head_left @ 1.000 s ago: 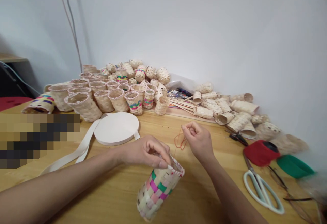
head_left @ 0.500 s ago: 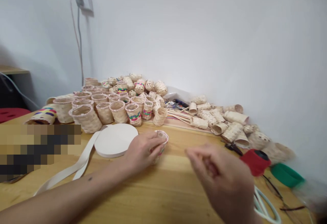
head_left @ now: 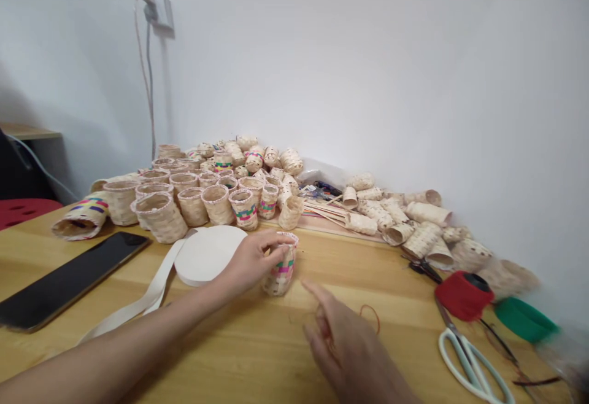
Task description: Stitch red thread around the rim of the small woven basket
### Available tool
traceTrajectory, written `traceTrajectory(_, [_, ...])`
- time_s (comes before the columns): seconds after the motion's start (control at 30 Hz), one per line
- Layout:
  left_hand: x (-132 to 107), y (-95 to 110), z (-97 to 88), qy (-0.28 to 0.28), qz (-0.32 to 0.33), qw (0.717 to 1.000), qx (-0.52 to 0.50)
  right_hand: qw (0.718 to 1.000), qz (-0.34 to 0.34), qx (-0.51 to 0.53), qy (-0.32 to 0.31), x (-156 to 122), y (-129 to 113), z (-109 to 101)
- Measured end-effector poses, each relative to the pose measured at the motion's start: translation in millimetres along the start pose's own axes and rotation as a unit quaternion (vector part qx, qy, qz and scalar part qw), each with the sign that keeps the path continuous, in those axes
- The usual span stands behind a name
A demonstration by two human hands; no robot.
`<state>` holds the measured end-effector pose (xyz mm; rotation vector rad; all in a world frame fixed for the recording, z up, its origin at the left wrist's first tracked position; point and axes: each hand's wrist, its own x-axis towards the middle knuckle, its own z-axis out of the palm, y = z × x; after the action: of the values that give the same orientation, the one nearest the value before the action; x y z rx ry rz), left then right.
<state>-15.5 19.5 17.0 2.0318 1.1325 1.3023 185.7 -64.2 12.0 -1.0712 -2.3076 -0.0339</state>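
Note:
My left hand (head_left: 251, 261) is wrapped round a small woven basket (head_left: 280, 271) with pink and green bands, which stands upright on the wooden table (head_left: 257, 342). My right hand (head_left: 347, 345) hovers low over the table in front of it, fingers stretched out and apart, holding nothing. A loop of red thread (head_left: 372, 316) lies on the table just right of that hand.
A crowd of small woven baskets (head_left: 202, 192) fills the back of the table, with more lying on their sides (head_left: 405, 223) to the right. A white tape roll (head_left: 207, 253), a dark phone (head_left: 69, 278), white-handled scissors (head_left: 469, 358), a red spool (head_left: 464, 293) and a green lid (head_left: 524, 318) lie about.
My left hand has set the banded basket upright further back on the table. My right hand let go of the red thread and dropped low, opening its fingers.

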Motion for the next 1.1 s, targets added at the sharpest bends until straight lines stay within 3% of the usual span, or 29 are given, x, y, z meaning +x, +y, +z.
traceTrajectory(0.07, [1, 1, 0.5, -0.002, 0.004, 1.000, 0.002, 0.995, 0.077, 0.056, -0.018, 13, 3, -12])
traceTrajectory(0.17, [3, 3, 0.5, -0.018, 0.016, 1.000, 0.009, 0.978, 0.128, 0.162, -0.016, 36, 13, -15])
traceTrajectory(0.3, [0, 7, -2.4, -0.048, 0.027, 0.998, 0.028, 0.923, 0.191, 0.334, 0.023, 58, 29, 9])
traceTrajectory(0.37, [-5, 9, -4.0, -0.048, 0.028, 0.998, 0.037, 0.911, 0.195, 0.361, 0.052, 58, 33, 23])
traceTrajectory(0.57, [-24, 8, -4.2, 0.001, 0.014, 0.999, 0.045, 0.942, 0.142, 0.295, 0.072, 42, 31, 34])
traceTrajectory(0.8, [-28, 6, -7.6, 0.006, -0.003, 1.000, 0.025, 0.969, 0.066, 0.229, 0.056, 40, 28, 35])
traceTrajectory(1.1, [-29, 6, -7.1, -0.010, 0.034, 0.999, 0.007, 0.969, 0.056, 0.227, 0.073, 40, 29, 37])
